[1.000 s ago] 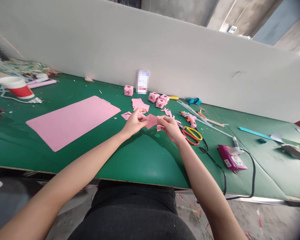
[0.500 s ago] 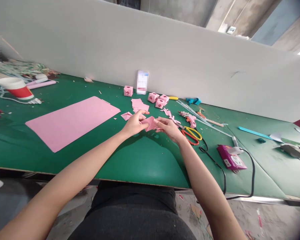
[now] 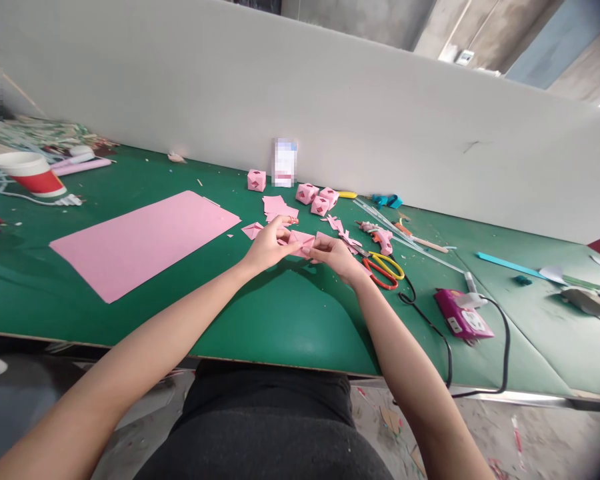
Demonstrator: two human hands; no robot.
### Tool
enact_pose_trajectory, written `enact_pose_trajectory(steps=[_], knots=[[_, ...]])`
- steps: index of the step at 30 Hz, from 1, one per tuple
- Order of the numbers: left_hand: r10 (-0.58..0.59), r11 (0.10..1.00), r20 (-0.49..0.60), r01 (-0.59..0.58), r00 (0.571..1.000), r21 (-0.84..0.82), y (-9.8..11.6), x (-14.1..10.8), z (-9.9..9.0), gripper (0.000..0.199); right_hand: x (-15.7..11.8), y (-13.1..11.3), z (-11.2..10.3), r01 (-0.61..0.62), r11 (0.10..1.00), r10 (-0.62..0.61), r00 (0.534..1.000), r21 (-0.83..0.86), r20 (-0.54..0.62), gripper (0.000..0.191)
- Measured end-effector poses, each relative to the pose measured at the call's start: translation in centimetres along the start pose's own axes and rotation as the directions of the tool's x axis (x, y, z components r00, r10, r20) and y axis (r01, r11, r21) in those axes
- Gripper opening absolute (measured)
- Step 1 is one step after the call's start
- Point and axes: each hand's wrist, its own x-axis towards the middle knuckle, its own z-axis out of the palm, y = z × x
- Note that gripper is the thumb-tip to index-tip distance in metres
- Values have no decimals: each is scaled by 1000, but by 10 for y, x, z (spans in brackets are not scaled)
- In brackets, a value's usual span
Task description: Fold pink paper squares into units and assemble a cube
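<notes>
Between both hands is a small folded piece of pink paper, held just above the green table. My left hand pinches its left side, thumb in front. On the paper's right, my right hand grips the lower edge between thumb and fingers. Another folded pink paper piece lies by my left knuckles. Beyond the hands are a stack of pink paper squares and several pink paper cubes with diamond-shaped openings. Pink paper scraps lie beside my right hand, close to the scissors.
A large pink sheet covers the table's left part. To the right are a pink glue gun, a magenta power box and its black cable. A red-and-white paper cup stands far left. A phone leans on the grey partition.
The pink paper has been turned and pressed flatter between my fingers. My right hand has shifted slightly left, closer to my left hand.
</notes>
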Motion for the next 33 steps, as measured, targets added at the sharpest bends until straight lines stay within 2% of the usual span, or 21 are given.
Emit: enact_pose_trajectory(steps=[10,14,18,26,33], knots=[[-22,999,-31,21,999,-43,3,-1,-1,58,0,0,8,22,999,-20,999,41,-48,49],[-49,997,-54,45,997,-58,5,-1,-1,52,-1,-2,7,47,998,-45,998,45,-40,44],[-63,996,-56,59,996,-62,5,-1,0,49,1,-1,3,50,998,-47,993,31,-105,46],[16,1000,-29,-16,999,-15,-1,0,2,51,2,0,4,7,995,4,994,98,-109,45],[-29,998,-45,26,999,-56,-1,0,3,51,2,-1,3,24,994,-11,992,110,-123,48]])
